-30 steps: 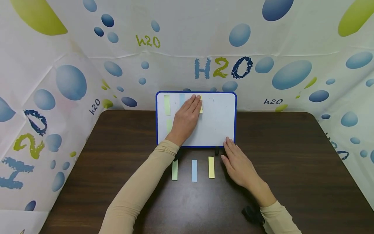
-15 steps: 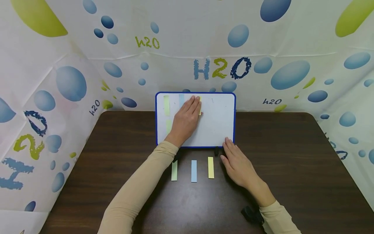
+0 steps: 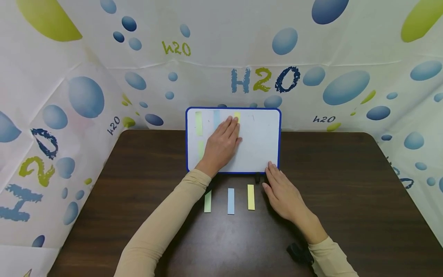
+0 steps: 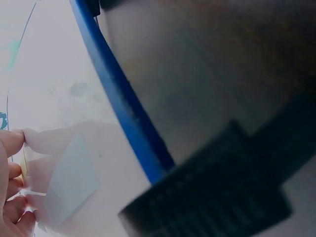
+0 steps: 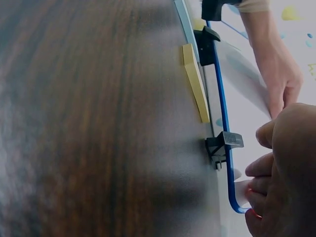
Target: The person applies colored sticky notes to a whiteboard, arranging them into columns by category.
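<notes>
A blue-framed whiteboard [image 3: 259,150] stands propped at the back of the table. My left hand [image 3: 222,144] lies flat on it, fingers straight, fingertips over a yellow paper strip [image 3: 237,114] whose top end shows. Left of that are a blue strip [image 3: 216,117] and a green strip [image 3: 199,124], with another green strip [image 3: 201,149] below, partly behind the hand. With fingers extended, my right hand [image 3: 283,194] touches the board's lower right corner. On the table before the board lie a green strip [image 3: 207,202], a blue strip [image 3: 230,201] and a yellow strip [image 3: 251,197].
Black clip-like feet [image 5: 226,140] hold the board's lower edge in the right wrist view. The dark wooden table [image 3: 346,192] extends to both sides. A patterned curtain [image 3: 207,88] hangs behind. A black device [image 3: 299,254] sits at the right wrist.
My left hand has slid a little down the board, uncovering the upper end of the yellow strip; its thumb now shows at the side. The right hand stays at the corner.
</notes>
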The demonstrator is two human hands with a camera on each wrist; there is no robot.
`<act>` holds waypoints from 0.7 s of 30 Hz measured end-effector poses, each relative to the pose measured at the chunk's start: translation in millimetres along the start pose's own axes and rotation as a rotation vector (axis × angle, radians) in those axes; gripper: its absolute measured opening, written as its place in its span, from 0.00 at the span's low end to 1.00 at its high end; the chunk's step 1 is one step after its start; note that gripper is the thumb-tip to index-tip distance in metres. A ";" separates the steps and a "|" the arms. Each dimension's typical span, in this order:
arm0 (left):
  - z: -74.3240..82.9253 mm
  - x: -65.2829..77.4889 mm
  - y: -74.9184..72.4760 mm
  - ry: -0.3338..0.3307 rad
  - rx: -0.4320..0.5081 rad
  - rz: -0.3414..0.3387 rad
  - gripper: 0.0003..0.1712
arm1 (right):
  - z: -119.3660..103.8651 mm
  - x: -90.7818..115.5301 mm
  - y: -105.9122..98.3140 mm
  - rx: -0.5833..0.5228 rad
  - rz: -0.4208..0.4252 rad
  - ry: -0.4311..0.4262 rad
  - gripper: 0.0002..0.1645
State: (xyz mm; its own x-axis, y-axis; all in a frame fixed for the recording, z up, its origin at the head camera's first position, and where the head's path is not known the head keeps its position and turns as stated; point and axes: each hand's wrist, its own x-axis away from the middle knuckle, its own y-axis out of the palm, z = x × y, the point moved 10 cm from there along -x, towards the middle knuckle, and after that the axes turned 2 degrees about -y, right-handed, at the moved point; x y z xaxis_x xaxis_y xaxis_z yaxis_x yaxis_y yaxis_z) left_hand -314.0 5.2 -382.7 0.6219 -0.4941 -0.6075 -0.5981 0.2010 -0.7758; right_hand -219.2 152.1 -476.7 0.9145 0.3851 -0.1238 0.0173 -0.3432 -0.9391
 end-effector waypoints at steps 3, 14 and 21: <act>0.2 1.9 0.3 0.001 0.007 -0.002 0.28 | -0.2 -0.5 0.6 0.001 -0.005 0.003 0.36; 3.2 10.1 -1.6 0.010 -0.017 -0.007 0.28 | -1.3 -0.7 3.1 -0.008 -0.011 0.004 0.36; 5.8 12.8 -2.0 0.017 -0.014 0.000 0.28 | -0.8 -0.5 2.5 -0.013 -0.010 0.007 0.36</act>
State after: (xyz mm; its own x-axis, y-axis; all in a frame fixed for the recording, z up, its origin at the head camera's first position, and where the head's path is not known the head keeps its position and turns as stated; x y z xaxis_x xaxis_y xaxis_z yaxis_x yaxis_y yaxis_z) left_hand -301.9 3.3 -389.9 0.6136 -0.5081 -0.6044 -0.6051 0.1892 -0.7733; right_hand -219.3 150.3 -478.6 0.9172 0.3823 -0.1118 0.0321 -0.3507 -0.9359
